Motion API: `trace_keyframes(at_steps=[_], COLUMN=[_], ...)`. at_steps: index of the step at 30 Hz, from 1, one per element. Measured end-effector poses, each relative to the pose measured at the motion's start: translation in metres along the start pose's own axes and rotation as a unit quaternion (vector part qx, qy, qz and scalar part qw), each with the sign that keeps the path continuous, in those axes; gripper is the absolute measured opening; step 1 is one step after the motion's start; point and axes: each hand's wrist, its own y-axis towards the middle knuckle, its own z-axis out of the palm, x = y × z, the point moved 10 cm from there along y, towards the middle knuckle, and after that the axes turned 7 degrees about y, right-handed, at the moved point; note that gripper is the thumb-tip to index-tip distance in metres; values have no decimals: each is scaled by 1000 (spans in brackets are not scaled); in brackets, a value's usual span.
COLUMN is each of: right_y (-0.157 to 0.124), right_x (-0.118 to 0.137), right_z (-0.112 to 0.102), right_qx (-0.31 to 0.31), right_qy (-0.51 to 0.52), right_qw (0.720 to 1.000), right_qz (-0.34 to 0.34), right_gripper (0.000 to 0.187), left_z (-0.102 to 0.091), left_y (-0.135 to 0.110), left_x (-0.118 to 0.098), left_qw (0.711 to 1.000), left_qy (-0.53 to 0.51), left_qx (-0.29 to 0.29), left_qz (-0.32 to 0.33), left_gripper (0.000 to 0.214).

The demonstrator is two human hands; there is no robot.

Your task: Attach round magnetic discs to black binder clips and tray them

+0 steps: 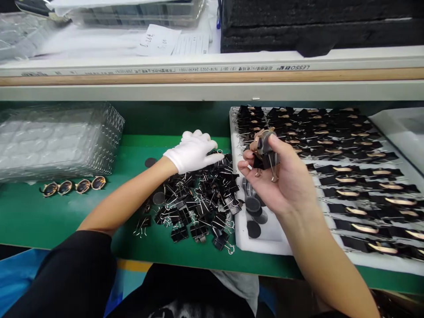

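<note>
My left hand [195, 152], in a white glove, reaches over the far side of a heap of black binder clips [198, 198]. Its fingers are spread, and I see nothing held in them. My bare right hand [281, 172] is raised above the near left part of a white foam tray [243, 240]. Between its thumb and fingers is a black binder clip [264, 161] with silver wire handles, together with a dark round disc [266, 142] and a gold-coloured edge. Loose dark discs [253, 204] lie on the tray under this hand.
Rows of clips gripping gold-rimmed pieces [344, 193] fill much of the tray. On the green table [66, 221], small gold-framed round lenses [82, 185] lie before stacked clear plastic trays [56, 141]. A shelf edge [212, 91] crosses above, with a black foam block [318, 26].
</note>
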Motion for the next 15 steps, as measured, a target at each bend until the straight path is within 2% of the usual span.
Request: trace_keyframes(at_steps=[2, 5, 7, 9, 11, 14, 15], right_y=[2, 2, 1, -2, -7, -13, -15], right_x=[1, 0, 0, 4, 7, 0, -3], right_z=[-1, -2, -1, 1, 7, 19, 23], right_qx=[5, 20, 29, 40, 59, 102, 121], right_qy=[-35, -71, -79, -95, -118, -141, -147], right_qw=[999, 997, 996, 995, 991, 984, 982], right_qz=[-3, 2, 4, -12, -34, -26, -22], right_gripper=[23, 22, 20, 17, 15, 19, 22], left_z=[1, -5, -13, -24, -44, -75, -80], left_y=[9, 11, 4, -8, -24, -58, -67], left_x=[0, -4, -6, -2, 9, 24, 24], left_qw=[1000, 991, 974, 949, 922, 869, 856], left_qy=[-29, -131, -227, -314, -369, -394, -396], left_qx=[-9, -25, -21, -26, -95, -255, -284], left_qz=[-2, 9, 11, -13, -67, -155, -173], left_gripper=[43, 31, 32, 34, 35, 33, 33])
